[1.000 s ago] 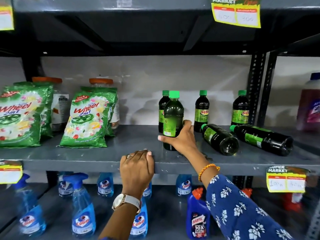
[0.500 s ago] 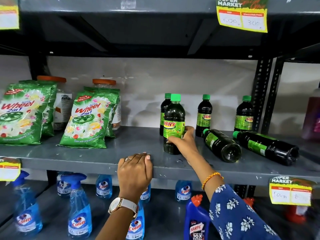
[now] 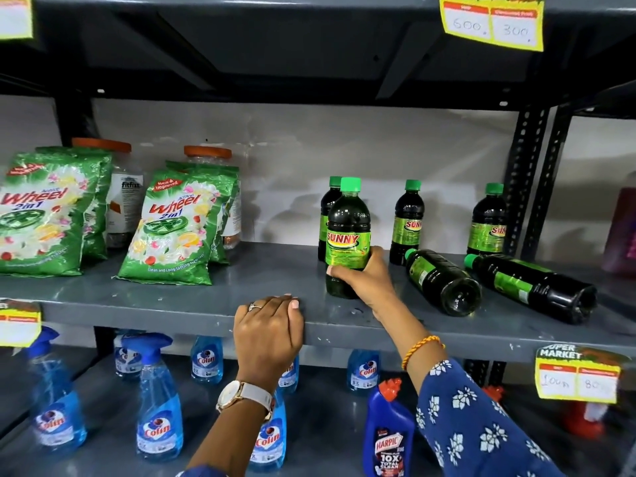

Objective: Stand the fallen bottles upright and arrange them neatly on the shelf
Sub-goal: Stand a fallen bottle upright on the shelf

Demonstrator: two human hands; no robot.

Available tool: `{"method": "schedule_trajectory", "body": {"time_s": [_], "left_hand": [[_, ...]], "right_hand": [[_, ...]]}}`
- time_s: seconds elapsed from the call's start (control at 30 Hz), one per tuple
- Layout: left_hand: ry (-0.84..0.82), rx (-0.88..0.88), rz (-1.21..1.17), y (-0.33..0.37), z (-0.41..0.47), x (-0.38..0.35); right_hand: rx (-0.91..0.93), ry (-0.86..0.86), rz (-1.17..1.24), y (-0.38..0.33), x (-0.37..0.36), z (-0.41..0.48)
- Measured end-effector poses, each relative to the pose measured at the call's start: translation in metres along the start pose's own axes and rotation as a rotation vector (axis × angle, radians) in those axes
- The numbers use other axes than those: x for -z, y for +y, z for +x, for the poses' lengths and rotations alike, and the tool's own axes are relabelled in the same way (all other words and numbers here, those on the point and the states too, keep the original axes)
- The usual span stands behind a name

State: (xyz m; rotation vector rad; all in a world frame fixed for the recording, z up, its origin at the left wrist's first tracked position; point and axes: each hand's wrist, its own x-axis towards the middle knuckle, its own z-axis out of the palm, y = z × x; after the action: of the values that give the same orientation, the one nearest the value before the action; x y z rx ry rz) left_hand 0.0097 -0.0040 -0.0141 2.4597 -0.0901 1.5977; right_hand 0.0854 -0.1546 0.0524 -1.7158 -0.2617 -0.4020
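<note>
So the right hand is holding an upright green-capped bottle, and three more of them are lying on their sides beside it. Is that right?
Not quite: the head view shows two fallen bottles, not three, one next to the right hand and another further right. The right hand does hold an upright green-capped bottle.

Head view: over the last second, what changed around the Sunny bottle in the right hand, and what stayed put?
The right hand stays wrapped around the upright Sunny bottle and has turned it: its label, edge-on a second ago, now faces the camera. Nothing was let go. The left hand still rests on the shelf edge, and the two fallen bottles still lie on their sides.
</note>
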Motion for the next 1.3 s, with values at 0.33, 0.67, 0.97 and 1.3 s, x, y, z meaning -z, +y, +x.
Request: {"method": "schedule_trajectory", "body": {"time_s": [0.33,0.67,0.97,1.3], "left_hand": [[-0.01,0.002,-0.007,-0.001,0.0,-0.001],[-0.018,0.016,0.019,-0.002,0.002,0.002],[-0.066,0.014,0.044,0.004,0.0,0.01],[-0.057,0.015,0.04,0.003,0.0,0.007]], "right_hand": [[-0.009,-0.024,0.048,-0.001,0.003,-0.002],[0.113,-0.033,-0.136,-0.011,0.012,-0.029],[0.219,-0.025,-0.175,-0.013,0.023,-0.057],[0.256,-0.031,-0.175,-0.01,0.024,-0.06]]}}
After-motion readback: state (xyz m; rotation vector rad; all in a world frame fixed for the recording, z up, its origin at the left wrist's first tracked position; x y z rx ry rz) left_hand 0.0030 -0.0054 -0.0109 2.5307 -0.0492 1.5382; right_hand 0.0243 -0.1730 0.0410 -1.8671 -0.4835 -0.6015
